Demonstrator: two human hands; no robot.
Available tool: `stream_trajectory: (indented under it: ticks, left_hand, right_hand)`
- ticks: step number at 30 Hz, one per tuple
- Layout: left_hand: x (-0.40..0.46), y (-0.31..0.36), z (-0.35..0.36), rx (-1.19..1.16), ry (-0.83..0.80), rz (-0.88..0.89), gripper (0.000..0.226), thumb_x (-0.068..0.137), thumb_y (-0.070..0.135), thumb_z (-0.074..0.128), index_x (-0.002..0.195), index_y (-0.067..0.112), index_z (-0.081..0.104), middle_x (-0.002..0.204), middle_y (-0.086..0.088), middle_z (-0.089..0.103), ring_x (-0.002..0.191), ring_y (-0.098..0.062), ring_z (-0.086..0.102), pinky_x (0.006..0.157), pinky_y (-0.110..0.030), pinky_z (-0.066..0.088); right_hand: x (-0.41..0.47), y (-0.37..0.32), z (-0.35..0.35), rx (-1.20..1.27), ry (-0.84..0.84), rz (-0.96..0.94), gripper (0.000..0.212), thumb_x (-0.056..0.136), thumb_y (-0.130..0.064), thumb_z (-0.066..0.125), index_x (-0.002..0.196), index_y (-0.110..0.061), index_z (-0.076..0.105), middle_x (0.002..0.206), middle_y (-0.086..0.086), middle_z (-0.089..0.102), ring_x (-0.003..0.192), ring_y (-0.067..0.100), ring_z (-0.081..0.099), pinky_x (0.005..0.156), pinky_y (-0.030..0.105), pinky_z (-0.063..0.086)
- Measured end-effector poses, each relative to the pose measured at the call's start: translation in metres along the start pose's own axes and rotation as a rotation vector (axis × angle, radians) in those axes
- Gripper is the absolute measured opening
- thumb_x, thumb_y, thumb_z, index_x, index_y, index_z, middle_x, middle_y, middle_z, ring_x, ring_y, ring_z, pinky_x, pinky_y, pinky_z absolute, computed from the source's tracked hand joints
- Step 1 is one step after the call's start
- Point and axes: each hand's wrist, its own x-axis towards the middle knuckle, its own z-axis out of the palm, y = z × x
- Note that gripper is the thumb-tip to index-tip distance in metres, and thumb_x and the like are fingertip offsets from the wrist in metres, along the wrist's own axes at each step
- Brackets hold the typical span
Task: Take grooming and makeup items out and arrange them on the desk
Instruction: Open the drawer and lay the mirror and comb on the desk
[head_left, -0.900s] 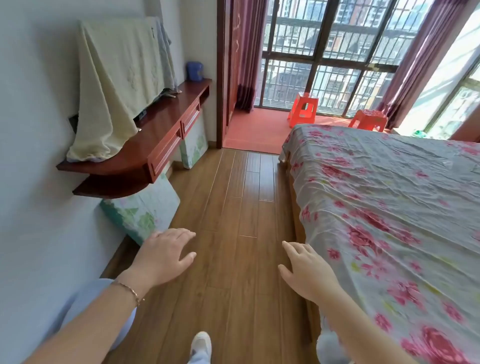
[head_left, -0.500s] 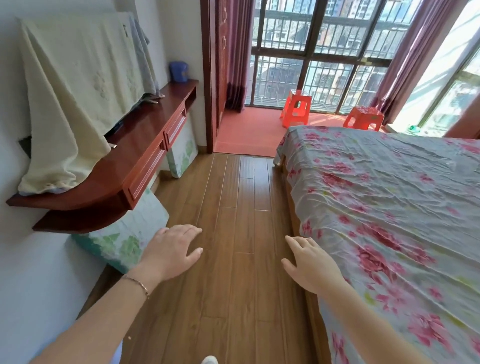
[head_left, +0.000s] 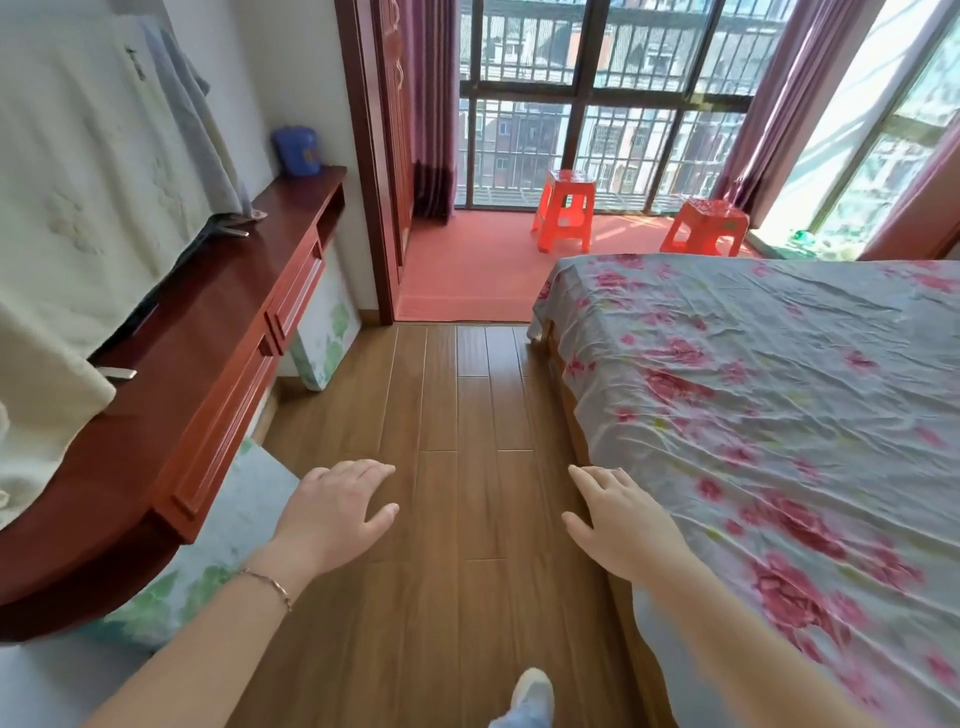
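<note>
1. Both hands are held out low over the wooden floor (head_left: 457, 415), palms down. The left hand (head_left: 332, 512) has its fingers straight and loosely spread and has hold of nothing; a thin bracelet (head_left: 270, 584) sits on its wrist. The right hand (head_left: 621, 517) is likewise flat and relaxed, with nothing in it, and hangs just beside the near long edge of the bed (head_left: 753, 415).

2. Compared with a moment ago, the wall-mounted red-brown surface (head_left: 208, 332) fills more of the left side of the view and its drawers (head_left: 291, 306) lie closer. The hands keep the same outstretched pose. One shoe (head_left: 530, 691) shows at the bottom edge. I judge the person is walking forward between surface and bed.

3. No grooming or makeup items are in view. On the surface there is a cream cloth (head_left: 78, 208) draped over something at its near end, and a blue container (head_left: 296, 150) at its far corner; what that container is I cannot say, as it is small and blurred. The items may be in the drawers or elsewhere.

4. For the task, this reads as the approach only: nothing is taken out and nothing is arranged yet.

5. Two orange plastic stools (head_left: 566, 208) stand by the window beyond the foot of the bed, and floral panels (head_left: 327, 332) lean under the surface.
</note>
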Motion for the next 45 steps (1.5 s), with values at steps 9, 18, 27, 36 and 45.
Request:
stream_trajectory:
  ticks: [9, 18, 27, 36, 45]
  left_hand:
    - [0.138, -0.005, 0.017, -0.02, -0.023, -0.081, 0.052, 0.091, 0.051, 0.038, 0.139, 0.03, 0.036, 0.144, 0.013, 0.039, 0.134, -0.006, 0.033, 0.11, -0.033, 0.026]
    - [0.226, -0.024, 0.007, -0.039, 0.014, -0.332, 0.052, 0.091, 0.052, 0.037, 0.138, 0.029, 0.037, 0.144, 0.011, 0.04, 0.134, -0.009, 0.034, 0.109, -0.034, 0.029]
    - [0.225, -0.088, 0.01, -0.096, 0.039, -0.695, 0.05, 0.092, 0.05, 0.038, 0.137, 0.028, 0.039, 0.143, 0.01, 0.042, 0.132, -0.01, 0.037, 0.107, -0.033, 0.031]
    - [0.251, -0.168, 0.009, -0.102, 0.149, -0.999, 0.048, 0.092, 0.047, 0.039, 0.135, 0.026, 0.042, 0.141, 0.009, 0.044, 0.131, -0.011, 0.038, 0.106, -0.036, 0.031]
    - [0.243, -0.222, 0.005, -0.109, 0.227, -1.221, 0.049, 0.091, 0.046, 0.041, 0.135, 0.024, 0.044, 0.139, 0.007, 0.047, 0.129, -0.012, 0.041, 0.105, -0.037, 0.034]
  right_hand:
    - [0.152, 0.047, -0.024, -0.047, -0.021, -0.092, 0.059, 0.096, -0.045, 0.035, 0.148, -0.024, 0.019, 0.152, -0.006, 0.027, 0.142, 0.017, 0.018, 0.112, 0.032, 0.025]
    - [0.302, 0.051, -0.053, -0.103, -0.077, -0.364, 0.059, 0.096, -0.043, 0.036, 0.148, -0.021, 0.02, 0.151, -0.005, 0.029, 0.141, 0.018, 0.019, 0.114, 0.032, 0.021]
    - [0.411, -0.025, -0.039, -0.165, -0.162, -0.686, 0.06, 0.096, -0.042, 0.034, 0.148, -0.019, 0.017, 0.15, -0.005, 0.03, 0.14, 0.015, 0.02, 0.112, 0.028, 0.019]
    - [0.527, -0.129, -0.04, -0.315, -0.233, -0.987, 0.061, 0.095, -0.036, 0.035, 0.149, -0.015, 0.013, 0.153, 0.001, 0.023, 0.141, 0.018, 0.016, 0.117, 0.031, 0.013]
    - [0.587, -0.269, -0.038, -0.386, -0.211, -1.314, 0.061, 0.095, -0.033, 0.04, 0.147, -0.015, 0.016, 0.152, 0.002, 0.025, 0.141, 0.019, 0.018, 0.116, 0.032, 0.012]
